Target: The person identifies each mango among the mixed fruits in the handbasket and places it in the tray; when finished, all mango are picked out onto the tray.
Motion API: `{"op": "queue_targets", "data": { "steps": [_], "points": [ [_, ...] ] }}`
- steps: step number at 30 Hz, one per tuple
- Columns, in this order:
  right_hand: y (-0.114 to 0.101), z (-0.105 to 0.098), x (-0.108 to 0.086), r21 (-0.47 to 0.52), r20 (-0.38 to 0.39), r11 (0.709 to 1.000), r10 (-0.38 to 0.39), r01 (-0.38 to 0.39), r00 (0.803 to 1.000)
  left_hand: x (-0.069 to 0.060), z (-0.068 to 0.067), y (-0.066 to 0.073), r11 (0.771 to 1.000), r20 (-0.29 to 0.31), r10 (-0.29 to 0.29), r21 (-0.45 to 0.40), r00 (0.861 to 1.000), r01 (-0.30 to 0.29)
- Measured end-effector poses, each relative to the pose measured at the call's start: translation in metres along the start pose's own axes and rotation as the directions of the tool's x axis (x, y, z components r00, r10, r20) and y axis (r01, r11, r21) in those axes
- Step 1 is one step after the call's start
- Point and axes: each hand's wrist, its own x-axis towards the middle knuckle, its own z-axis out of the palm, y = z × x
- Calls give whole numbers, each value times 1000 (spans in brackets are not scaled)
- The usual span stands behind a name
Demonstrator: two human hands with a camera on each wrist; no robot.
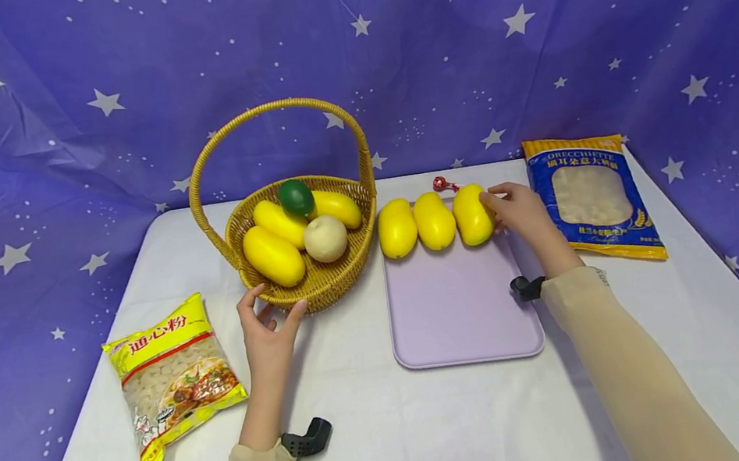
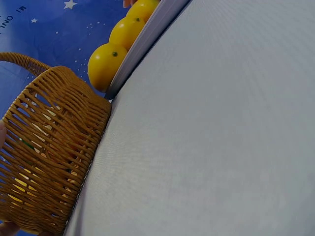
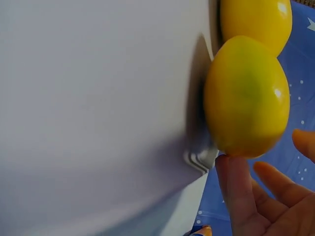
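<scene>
The right-end mango (image 1: 473, 217) is lying on the far right corner of the purple tray (image 1: 461, 304), its long way running near to far. It is sitting just left of the right hand (image 1: 527, 218), whose loosely spread fingers are touching it. The left hand (image 1: 269, 333) is spreading wide fingers at the basket (image 1: 322, 296), farther off.

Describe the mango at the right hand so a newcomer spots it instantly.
Find the flat lilac tray on the white table. Along its far edge lie three yellow mangoes in a row. Yours is the rightmost mango, the only one the right hand touches.
</scene>
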Motion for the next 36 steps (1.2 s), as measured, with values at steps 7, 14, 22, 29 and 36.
{"op": "queue_targets", "data": {
  "steps": [7,14,22,29,36],
  "points": [
    [-4,-7,-3,-84,-42,996,-41,37,998,-1,0,2,1000,-8,-5,-7,1000,5],
    [-12,-11,-9,-105,-96,987,-135,125,986,0,0,2,1000,-9,-9,1,1000,9],
    [-38,-6,-27,-55,-106,980,-197,192,975,-1,0,4,1000,-1,-6,-1,1000,6],
    [-65,8,-43,-19,-101,945,-325,325,940,-1,0,2,1000,-4,0,-1,1000,0],
    [-93,28,-63,14,-53,918,-395,396,917,0,1,2,1000,-10,11,2,1000,-11]
  ]
}}
